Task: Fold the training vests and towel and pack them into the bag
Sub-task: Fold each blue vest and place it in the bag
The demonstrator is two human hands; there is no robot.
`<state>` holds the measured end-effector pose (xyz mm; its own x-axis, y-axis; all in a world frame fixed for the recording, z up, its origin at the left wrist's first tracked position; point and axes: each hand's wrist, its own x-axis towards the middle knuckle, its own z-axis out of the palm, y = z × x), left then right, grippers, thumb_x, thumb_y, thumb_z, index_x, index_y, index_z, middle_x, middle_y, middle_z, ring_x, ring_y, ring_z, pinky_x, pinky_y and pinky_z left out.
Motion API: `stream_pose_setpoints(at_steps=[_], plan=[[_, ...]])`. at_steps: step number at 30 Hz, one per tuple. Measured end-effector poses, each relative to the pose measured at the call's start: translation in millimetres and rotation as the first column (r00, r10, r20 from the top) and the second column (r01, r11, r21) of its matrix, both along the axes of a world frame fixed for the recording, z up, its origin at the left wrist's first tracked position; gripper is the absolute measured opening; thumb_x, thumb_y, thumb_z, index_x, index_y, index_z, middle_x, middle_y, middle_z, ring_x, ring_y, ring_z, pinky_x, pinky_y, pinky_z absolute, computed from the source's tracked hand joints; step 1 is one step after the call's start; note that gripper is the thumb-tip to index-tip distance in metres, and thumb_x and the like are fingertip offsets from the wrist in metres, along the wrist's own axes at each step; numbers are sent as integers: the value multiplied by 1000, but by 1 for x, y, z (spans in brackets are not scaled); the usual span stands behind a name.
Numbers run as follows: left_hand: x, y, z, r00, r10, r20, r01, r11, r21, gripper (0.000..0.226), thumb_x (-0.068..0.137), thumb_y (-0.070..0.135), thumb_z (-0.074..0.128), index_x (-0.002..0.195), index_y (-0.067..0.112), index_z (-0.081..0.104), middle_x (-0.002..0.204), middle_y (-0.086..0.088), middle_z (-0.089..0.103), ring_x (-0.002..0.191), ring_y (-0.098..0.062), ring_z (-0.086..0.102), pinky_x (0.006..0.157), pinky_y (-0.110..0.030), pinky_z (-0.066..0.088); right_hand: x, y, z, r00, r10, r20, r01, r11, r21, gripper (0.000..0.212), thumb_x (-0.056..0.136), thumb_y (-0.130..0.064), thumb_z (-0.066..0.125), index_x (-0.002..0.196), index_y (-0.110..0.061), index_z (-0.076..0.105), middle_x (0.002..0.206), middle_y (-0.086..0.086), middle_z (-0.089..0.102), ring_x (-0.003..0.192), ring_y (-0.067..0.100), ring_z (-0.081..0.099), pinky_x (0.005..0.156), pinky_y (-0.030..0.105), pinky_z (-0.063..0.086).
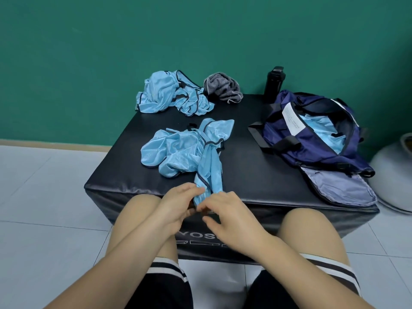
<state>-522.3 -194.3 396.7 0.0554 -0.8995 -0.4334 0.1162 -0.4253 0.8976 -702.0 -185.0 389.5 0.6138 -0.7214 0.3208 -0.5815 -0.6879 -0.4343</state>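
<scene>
Pinching the near end of a light blue vest (178, 150) with both hands at the front edge of the black counter (245, 170). My left hand (176, 206) is curled round the bunched fabric; my right hand (225, 215) nips the dark trim just below with its fingertips. Rest of that vest lies crumpled mid-counter, one strip stretched toward me. Heap of blue vests (165, 94) sits at the far left corner, unfolded, with the grey towel (223, 86) touching its right side (also crumpled). Black bottle (273, 83) stands upright at the far edge, just behind the navy bag (312, 150). Bag lies on the counter's right side, mouth open, front flap spread toward me, white label showing inside. Packed vest (321, 128) is visible in the bag's opening. My knees sit against the counter front.
</scene>
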Motion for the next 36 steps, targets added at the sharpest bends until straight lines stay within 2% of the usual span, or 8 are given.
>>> stream_pose_setpoints(at_steps=[6,10,13,18,23,27,31,36], plan=[[12,12,18,999,-11,46,16,992,-122,14,94,34,79,100,22,81,106,2,81,96,-12,68,85,-32,44,-19,-12,14,913,-315,260,239,928,285,20,97,-33,72,116,-33,65,115,-20,66,115,0,61,96,20,46],[18,15,36,997,-64,38,71,968,-242,29,93,43,79,112,21,81,113,0,80,103,-23,70,95,-43,43,-9,-23,27,912,-292,288,114,855,505,41,94,-49,76,131,-39,62,132,-24,65,128,-8,56,111,27,44],[23,14,49,999,-52,-11,45,934,-355,25,99,27,74,117,10,80,122,-12,78,119,-32,70,109,-45,49,-1,-31,45,851,-293,436,-21,810,587,27,91,-43,82,114,-31,74,114,-11,75,111,3,68,106,38,52],[37,8,65,999,-30,-36,12,909,-417,26,101,20,71,121,4,76,123,-13,77,116,-29,71,107,-39,52,7,-38,76,821,-301,485,-41,816,576,16,96,-28,78,90,-15,71,71,3,53,67,19,42,67,31,38],[46,0,85,995,52,-88,-83,910,-406,14,102,24,70,107,15,79,97,-2,70,80,-13,54,80,-29,50,2,-49,101,752,-359,552,-28,820,572,20,93,-42,73,96,-23,78,85,28,61,78,22,49,82,42,43],[46,-3,102,993,28,-116,-75,904,-422,14,100,30,73,111,22,78,102,-1,66,82,-14,49,70,-28,41,4,-54,120,718,-355,599,-33,842,538,20,95,-37,72,100,-18,77,100,20,76,88,19,65,104,56,51],[36,-2,128,990,-134,32,134,881,-454,36,95,28,79,129,21,71,113,-1,76,93,-17,63,79,-34,41,8,-61,152,703,-346,622,-19,864,503,11,99,-23,72,100,-13,77,96,17,78,85,21,70,94,53,58],[41,-15,184,991,20,131,54,844,-534,28,92,13,81,116,16,68,104,-6,81,84,-16,68,71,-30,44,9,-72,200,681,-314,661,-54,880,473,9,101,-17,70,101,-8,74,89,2,77,81,14,72,84,35,61]])
